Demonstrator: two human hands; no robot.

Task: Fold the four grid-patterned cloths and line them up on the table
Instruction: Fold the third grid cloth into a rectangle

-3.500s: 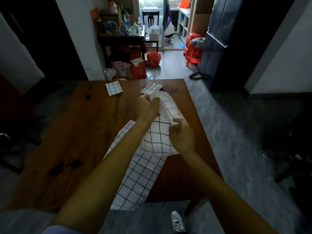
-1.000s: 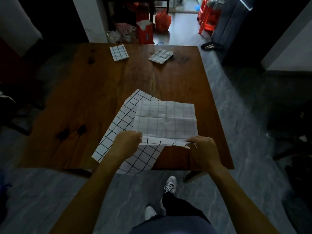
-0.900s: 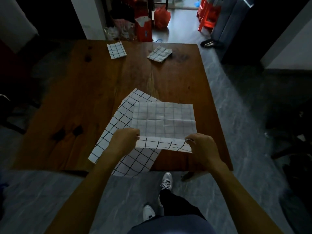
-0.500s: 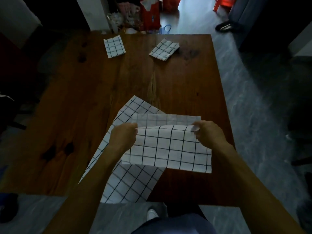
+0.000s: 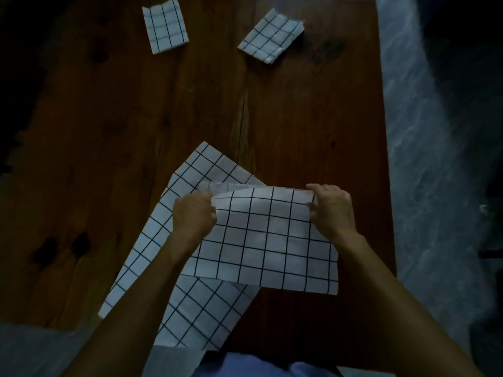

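Observation:
A white cloth with a black grid [image 5: 266,238] lies folded in half near the front of the wooden table [image 5: 313,126]. My left hand [image 5: 193,213] pinches its far left corner and my right hand [image 5: 330,209] pinches its far right corner. Beneath it a second grid cloth [image 5: 190,303] lies spread flat at an angle, its near corner hanging over the table's front edge. Two small folded grid cloths rest at the far end: one at the far left [image 5: 165,25], one at the far middle [image 5: 270,35], turned askew.
The table's right edge borders a grey marbled floor [image 5: 424,159]. Bare wood lies between the far folded cloths and the cloth in my hands. A light blue garment [image 5: 261,365] shows at the bottom edge.
Both hands carried the cloth's near edge over to its far edge, folding it in half with the grid side up. The view tilted further down onto the table.

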